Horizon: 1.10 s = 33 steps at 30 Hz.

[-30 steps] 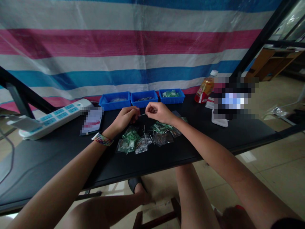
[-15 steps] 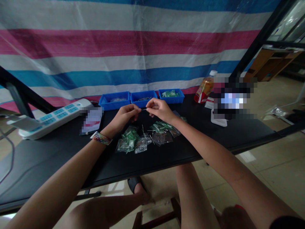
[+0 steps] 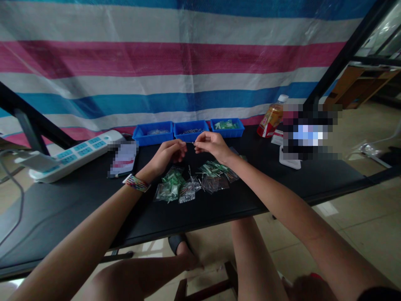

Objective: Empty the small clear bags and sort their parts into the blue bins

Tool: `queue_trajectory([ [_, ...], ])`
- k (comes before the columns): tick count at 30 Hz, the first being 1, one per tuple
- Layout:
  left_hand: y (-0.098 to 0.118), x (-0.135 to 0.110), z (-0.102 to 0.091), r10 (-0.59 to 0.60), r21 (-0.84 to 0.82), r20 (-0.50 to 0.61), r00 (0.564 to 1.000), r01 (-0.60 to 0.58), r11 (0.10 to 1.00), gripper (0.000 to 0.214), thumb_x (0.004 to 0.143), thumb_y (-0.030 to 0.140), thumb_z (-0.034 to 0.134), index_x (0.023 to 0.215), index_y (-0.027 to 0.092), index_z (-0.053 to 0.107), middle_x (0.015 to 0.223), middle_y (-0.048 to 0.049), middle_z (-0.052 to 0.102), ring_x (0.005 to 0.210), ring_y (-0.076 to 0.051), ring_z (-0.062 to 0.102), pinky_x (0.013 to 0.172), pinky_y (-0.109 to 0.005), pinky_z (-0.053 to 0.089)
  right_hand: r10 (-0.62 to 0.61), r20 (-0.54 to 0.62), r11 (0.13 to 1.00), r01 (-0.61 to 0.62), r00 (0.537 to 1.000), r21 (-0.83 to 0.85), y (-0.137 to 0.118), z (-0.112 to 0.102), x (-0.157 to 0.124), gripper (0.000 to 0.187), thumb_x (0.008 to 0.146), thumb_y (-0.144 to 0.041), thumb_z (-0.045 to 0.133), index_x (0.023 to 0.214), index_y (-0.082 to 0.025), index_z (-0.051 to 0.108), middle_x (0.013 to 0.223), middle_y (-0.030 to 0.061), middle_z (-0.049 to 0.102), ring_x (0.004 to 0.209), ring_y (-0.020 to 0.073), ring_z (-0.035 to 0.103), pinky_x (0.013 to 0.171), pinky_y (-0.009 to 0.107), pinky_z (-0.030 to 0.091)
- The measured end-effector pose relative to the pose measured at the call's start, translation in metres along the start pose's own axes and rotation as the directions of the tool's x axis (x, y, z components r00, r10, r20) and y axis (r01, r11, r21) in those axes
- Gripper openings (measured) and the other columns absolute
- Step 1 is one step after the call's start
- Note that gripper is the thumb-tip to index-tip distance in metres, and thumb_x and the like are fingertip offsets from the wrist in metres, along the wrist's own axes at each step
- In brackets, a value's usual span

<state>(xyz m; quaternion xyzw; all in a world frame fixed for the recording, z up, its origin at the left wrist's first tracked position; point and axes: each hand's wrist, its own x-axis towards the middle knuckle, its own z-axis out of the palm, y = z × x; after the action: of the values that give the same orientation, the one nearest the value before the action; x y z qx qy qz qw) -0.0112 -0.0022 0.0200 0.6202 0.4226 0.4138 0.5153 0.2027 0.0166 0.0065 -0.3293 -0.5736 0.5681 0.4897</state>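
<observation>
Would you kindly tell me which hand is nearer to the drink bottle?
Right. The right hand is to the left of the drink bottle; the left hand is farther left, past the right hand.

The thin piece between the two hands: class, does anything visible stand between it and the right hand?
Nothing visible does: the thin piece is pinched by the fingers of the right hand. The middle blue tray stands beyond it, and the packets lie on the near side.

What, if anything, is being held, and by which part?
A thin piece, too small to identify, apparently by opposite ends, in the grip of left hand and right hand.
</observation>
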Motion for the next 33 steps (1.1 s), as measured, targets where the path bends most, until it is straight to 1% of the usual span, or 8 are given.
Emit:
queue_trajectory([
  [5, -0.003, 0.002, -0.001, -0.040, -0.079, 0.014, 0.999, 0.041, 0.996, 0.036, 0.082, 0.051, 0.070, 0.074, 0.017, 0.066, 0.067, -0.0046, 0.062, 0.054, -0.015, 0.056, 0.049, -0.026, 0.039, -0.043, 0.018, 0.999, 0.044, 0.999, -0.031, 0.006, 0.001, 0.004, 0.037, 0.068, -0.037, 0.095, 0.081, -0.018, 0.066, 0.074, -0.0007, 0.069, 0.069, 0.0141, 0.070, 0.068, 0.029, 0.062],
  [11, -0.001, 0.001, 0.001, -0.003, -0.019, -0.035, 0.999, 0.002, 1.000, 0.035, 0.083, 0.048, 0.078, 0.076, 0.016, 0.065, 0.068, -0.0015, 0.061, 0.055, -0.012, 0.057, 0.051, -0.024, 0.039, -0.097, 0.039, 0.995, 0.098, 0.995, -0.032, 0.007, 0.000, 0.004, 0.032, 0.069, -0.034, 0.091, 0.082, -0.019, 0.066, 0.075, -0.0017, 0.069, 0.070, 0.0141, 0.069, 0.066, 0.028, 0.062],
  [16, -0.001, 0.001, 0.000, 0.079, -0.004, -0.052, 0.996, -0.079, 0.997, 0.028, 0.080, 0.041, 0.082, 0.080, 0.017, 0.066, 0.066, -0.0007, 0.063, 0.057, -0.013, 0.059, 0.054, -0.024, 0.043, -0.056, 0.010, 0.998, 0.056, 0.998, -0.016, 0.005, -0.001, 0.001, 0.025, 0.076, -0.033, 0.084, 0.088, -0.019, 0.067, 0.078, -0.0017, 0.069, 0.066, 0.0134, 0.069, 0.063, 0.029, 0.064],
  [23, -0.001, -0.001, -0.001, 0.104, -0.002, -0.051, 0.993, -0.104, 0.995, 0.022, 0.079, 0.033, 0.080, 0.088, 0.016, 0.068, 0.069, -0.0001, 0.064, 0.060, -0.013, 0.060, 0.054, -0.024, 0.044, -0.011, 0.022, 0.997, 0.009, 1.000, 0.072, 0.006, -0.001, 0.000, 0.020, 0.076, -0.026, 0.083, 0.083, -0.018, 0.066, 0.075, -0.0014, 0.068, 0.065, 0.0145, 0.070, 0.063, 0.031, 0.068],
  [26, -0.001, 0.000, -0.002, 0.081, -0.055, -0.087, 0.993, -0.086, 0.995, 0.024, 0.080, 0.034, 0.077, 0.094, 0.018, 0.066, 0.071, 0.0006, 0.064, 0.058, -0.013, 0.060, 0.052, -0.024, 0.043, -0.006, -0.060, 0.994, 0.013, 0.998, 0.111, 0.007, -0.003, 0.003, 0.023, 0.076, -0.025, 0.087, 0.082, -0.019, 0.066, 0.073, -0.0015, 0.069, 0.067, 0.0150, 0.072, 0.066, 0.031, 0.069],
  [29, -0.001, 0.002, -0.005, 0.064, -0.112, -0.157, 0.985, -0.082, 0.990, 0.026, 0.079, 0.034, 0.074, 0.099, 0.019, 0.064, 0.071, 0.0010, 0.063, 0.055, -0.013, 0.059, 0.049, -0.024, 0.041, -0.012, -0.188, 0.979, 0.050, 0.982, 0.197, 0.007, -0.006, 0.006, 0.026, 0.078, -0.024, 0.089, 0.097, -0.019, 0.071, 0.090, 0.0021, 0.078, 0.076, 0.0168, 0.077, 0.077, 0.034, 0.071],
  [31, 0.000, 0.002, -0.006, 0.064, -0.124, -0.181, 0.981, -0.087, 0.988, 0.027, 0.078, 0.033, 0.073, 0.099, 0.019, 0.065, 0.071, 0.0008, 0.063, 0.055, -0.013, 0.058, 0.048, -0.023, 0.040, 0.010, -0.213, 0.971, 0.041, 0.977, 0.236, 0.007, -0.008, 0.007, 0.035, 0.079, -0.022, 0.088, 0.111, -0.021, 0.072, 0.107, 0.0047, 0.081, 0.080, 0.0179, 0.080, 0.079, 0.036, 0.072],
  [33, 0.000, 0.003, -0.006, 0.067, -0.129, -0.182, 0.981, -0.092, 0.987, 0.026, 0.077, 0.033, 0.073, 0.099, 0.019, 0.065, 0.072, 0.0006, 0.063, 0.055, -0.014, 0.058, 0.048, -0.024, 0.039, 0.027, -0.201, 0.981, 0.012, 0.979, 0.191, 0.007, -0.010, 0.007, 0.034, 0.082, -0.022, 0.085, 0.114, -0.021, 0.073, 0.109, 0.0058, 0.081, 0.077, 0.0177, 0.080, 0.074, 0.034, 0.071],
])
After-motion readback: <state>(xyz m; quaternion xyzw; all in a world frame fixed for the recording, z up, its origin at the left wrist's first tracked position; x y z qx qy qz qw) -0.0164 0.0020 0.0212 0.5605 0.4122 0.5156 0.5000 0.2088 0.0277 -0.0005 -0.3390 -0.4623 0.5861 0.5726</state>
